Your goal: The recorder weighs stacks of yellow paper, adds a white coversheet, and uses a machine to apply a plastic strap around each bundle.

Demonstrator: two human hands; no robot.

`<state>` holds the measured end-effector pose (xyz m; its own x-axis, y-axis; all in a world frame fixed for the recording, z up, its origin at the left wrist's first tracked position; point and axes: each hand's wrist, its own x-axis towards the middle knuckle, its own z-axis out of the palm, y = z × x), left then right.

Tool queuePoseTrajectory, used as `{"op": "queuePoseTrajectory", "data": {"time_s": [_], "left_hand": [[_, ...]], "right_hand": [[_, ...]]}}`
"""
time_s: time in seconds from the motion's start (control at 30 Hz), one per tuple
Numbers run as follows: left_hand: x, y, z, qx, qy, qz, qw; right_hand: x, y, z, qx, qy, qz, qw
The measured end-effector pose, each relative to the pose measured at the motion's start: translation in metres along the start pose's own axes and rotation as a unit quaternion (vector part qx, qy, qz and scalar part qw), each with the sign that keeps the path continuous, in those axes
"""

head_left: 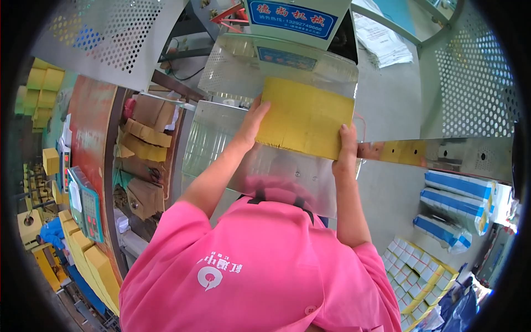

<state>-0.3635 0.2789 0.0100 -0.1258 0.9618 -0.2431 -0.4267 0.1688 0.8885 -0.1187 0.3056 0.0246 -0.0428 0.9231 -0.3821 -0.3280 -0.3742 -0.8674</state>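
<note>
Both my hands hold a thick stack of yellow paper (307,117) from its two sides, over a shiny metal plate of the machine in front of me. My left hand (255,123) grips the left side, its thumb on the upper left part. On the right edge, near the lower corner, my right hand (347,148) presses with its thumb on top. The fingers beneath the stack are hidden. Just beyond it stands the machine's light housing with a blue sign plate (292,17).
Perforated metal panels (480,83) flank the machine on both sides. At left, a teal digital scale (87,205) stands by a red-brown worn surface (91,127), near shelves with brown paper pieces (146,138). Blue-and-white wrapped packs (456,193) and stacked white-and-yellow bundles (409,268) lie at right.
</note>
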Motion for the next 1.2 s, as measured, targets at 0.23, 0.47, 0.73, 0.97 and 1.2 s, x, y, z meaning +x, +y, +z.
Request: {"op": "queuePoseTrajectory", "data": {"time_s": [0.23,0.47,0.73,0.97,1.2], "left_hand": [[0.004,-0.014,-0.009,0.023,-0.003,-0.004,1.000],[-0.004,-0.016,0.008,0.020,0.059,-0.047,0.997],[-0.001,-0.011,-0.002,0.056,0.006,-0.067,0.996],[0.001,-0.009,0.001,0.077,0.011,-0.084,0.993],[0.003,0.000,0.019,0.052,-0.017,-0.079,0.995]], "right_hand": [[0.004,0.008,-0.005,0.004,-0.030,-0.005,1.000],[0.002,0.007,-0.011,0.023,-0.036,-0.006,0.999],[0.001,0.006,-0.014,0.042,-0.035,0.031,0.998],[0.002,0.007,-0.012,0.045,-0.036,0.042,0.997],[0.008,0.014,-0.017,0.041,-0.011,0.046,0.998]]}}
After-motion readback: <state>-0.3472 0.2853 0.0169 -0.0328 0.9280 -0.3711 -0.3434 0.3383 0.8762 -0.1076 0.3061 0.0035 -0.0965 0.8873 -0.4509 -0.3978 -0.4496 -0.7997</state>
